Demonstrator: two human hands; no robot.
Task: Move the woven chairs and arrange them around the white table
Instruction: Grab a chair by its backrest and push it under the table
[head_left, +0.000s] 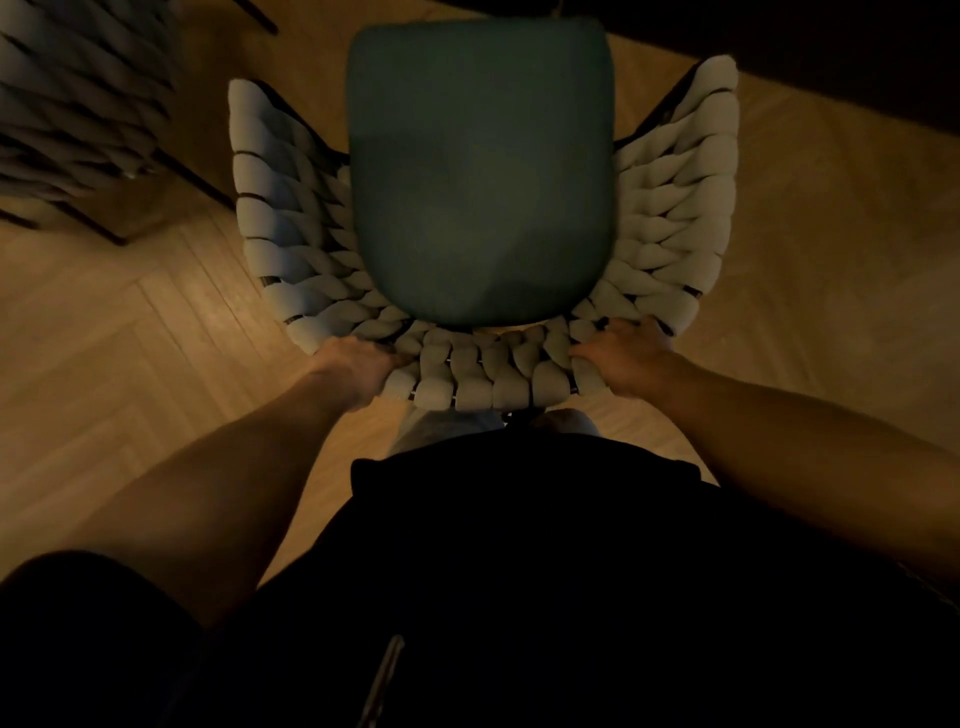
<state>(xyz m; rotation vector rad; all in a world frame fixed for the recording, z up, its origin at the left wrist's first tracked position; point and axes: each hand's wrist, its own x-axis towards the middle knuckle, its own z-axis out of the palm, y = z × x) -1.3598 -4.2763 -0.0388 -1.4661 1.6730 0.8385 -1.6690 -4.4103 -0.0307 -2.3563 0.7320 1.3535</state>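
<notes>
Now you held the woven chair (483, 218) by its back, left hand (358, 371) and right hand (626, 358) gripping the weave, right before you. Its legs could have bumped the second chair (78, 114) nearby.

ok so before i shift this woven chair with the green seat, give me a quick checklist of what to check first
1. Left hand grips the pale woven backrest of the chair: ok.
2. Right hand grips the same backrest on the other side: ok.
3. Dark green seat cushion carries nothing loose: ok.
4. Gap to the second woven chair at upper left: apart from it, ok.
5. Herringbone wooden floor on the right of the chair shows no obstacle: ok.
6. Chair legs and the white table: out of view, cannot tell.
</notes>
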